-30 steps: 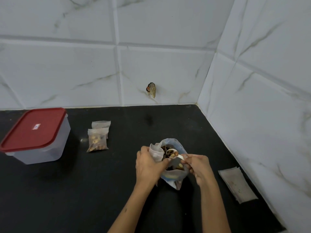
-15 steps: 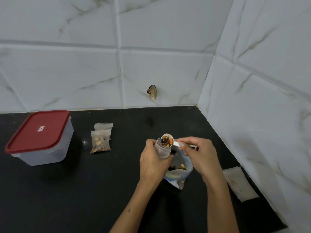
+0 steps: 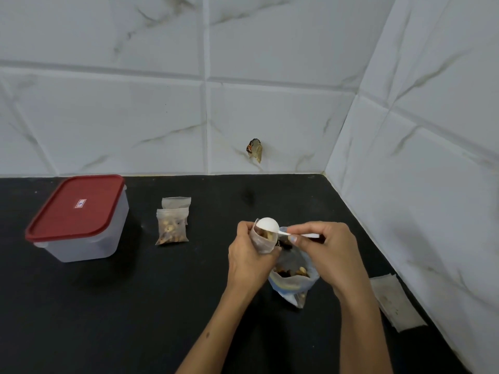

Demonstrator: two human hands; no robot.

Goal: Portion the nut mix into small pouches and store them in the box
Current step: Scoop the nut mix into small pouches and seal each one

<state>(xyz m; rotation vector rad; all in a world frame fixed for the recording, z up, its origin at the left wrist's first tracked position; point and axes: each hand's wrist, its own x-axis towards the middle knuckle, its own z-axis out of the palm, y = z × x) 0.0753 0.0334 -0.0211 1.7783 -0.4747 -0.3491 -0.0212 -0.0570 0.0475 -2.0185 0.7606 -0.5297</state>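
— What do the hands hold?
— The left hand (image 3: 249, 256) grips a small pouch (image 3: 263, 242); the right hand (image 3: 328, 251) pinches a white spoon (image 3: 270, 226), overturned at its mouth.
— The box (image 3: 81, 218)?
— Far left, lid on; nut bag (image 3: 293, 283) beneath the hands.

A small clear pouch (image 3: 261, 240) is held upright, a white spoon (image 3: 267, 225) tipped over its mouth. The open nut-mix bag (image 3: 293, 279) stands below. Filled pouches (image 3: 172, 225) lie mid-counter; the red-lidded box (image 3: 81, 220) sits shut near the left edge.
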